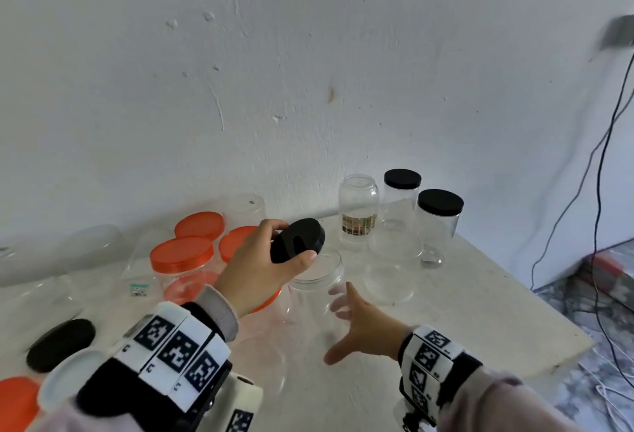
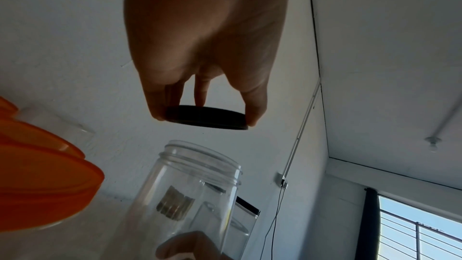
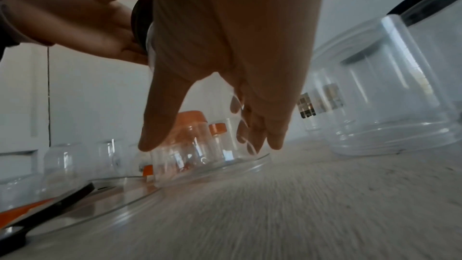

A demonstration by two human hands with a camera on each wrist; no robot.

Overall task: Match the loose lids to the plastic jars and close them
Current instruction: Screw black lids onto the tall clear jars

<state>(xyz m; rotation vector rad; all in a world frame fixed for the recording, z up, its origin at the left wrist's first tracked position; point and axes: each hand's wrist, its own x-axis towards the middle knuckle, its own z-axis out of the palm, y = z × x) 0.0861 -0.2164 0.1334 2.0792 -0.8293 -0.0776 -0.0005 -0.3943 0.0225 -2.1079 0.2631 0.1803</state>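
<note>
At frame centre, the left hand [image 1: 255, 268] pinches a black lid [image 1: 297, 240] above the open jar [image 1: 317, 294]; the right hand [image 1: 360, 325] cups it, fingers spread. Next, seating and twisting.

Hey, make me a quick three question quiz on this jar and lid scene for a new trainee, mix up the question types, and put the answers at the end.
1. True or false: the black lid held by the left hand is already seated on the open clear jar.
2. Multiple choice: the right hand is A) holding an orange lid, B) around the side of the open clear jar with fingers spread, C) resting flat on the table.
3. Fill in: the number of jars by the wall at the right already wearing black lids is ___.

Key
1. False; it is held tilted above the rim.
2. B
3. Two
</note>
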